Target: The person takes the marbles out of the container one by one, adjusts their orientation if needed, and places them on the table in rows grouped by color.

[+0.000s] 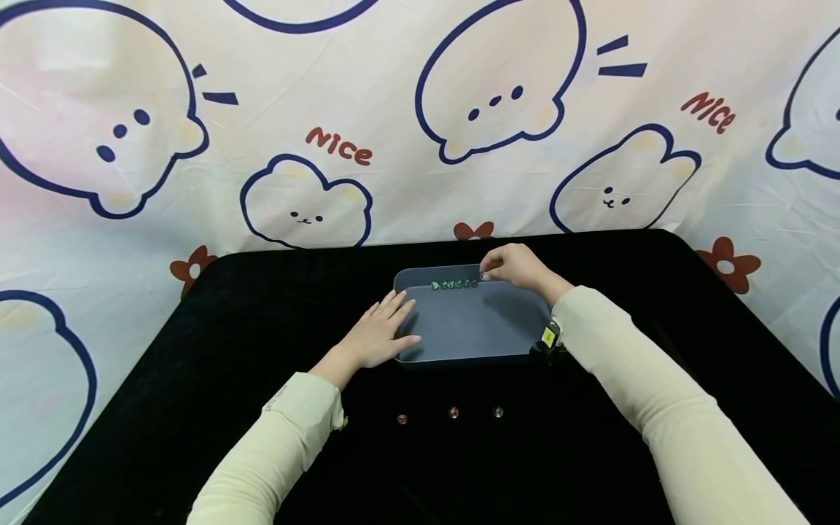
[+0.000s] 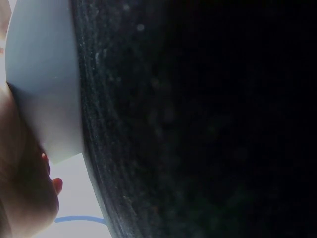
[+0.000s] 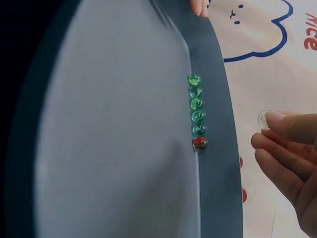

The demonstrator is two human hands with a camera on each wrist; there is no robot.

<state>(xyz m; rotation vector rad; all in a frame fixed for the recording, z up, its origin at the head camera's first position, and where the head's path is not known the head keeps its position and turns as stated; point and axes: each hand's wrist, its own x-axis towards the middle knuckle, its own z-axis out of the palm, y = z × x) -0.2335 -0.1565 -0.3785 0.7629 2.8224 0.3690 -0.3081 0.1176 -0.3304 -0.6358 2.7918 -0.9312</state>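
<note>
A grey rectangular tray lies on the black table. Along its far inner edge runs a row of several glass marbles, mostly green, with a reddish-brown marble at the right end. My right hand pinches a clear glass marble between thumb and index finger, above the far rim to the right of that row. With fingers spread and straight, my left hand rests on the tray's left rim. The left wrist view shows only part of this hand against the tray's outer wall.
On the black tablecloth, in front of the tray, lie three separate marbles: a reddish one at left, another reddish one in the middle and a clear one at right. A cartoon-printed curtain hangs behind the table.
</note>
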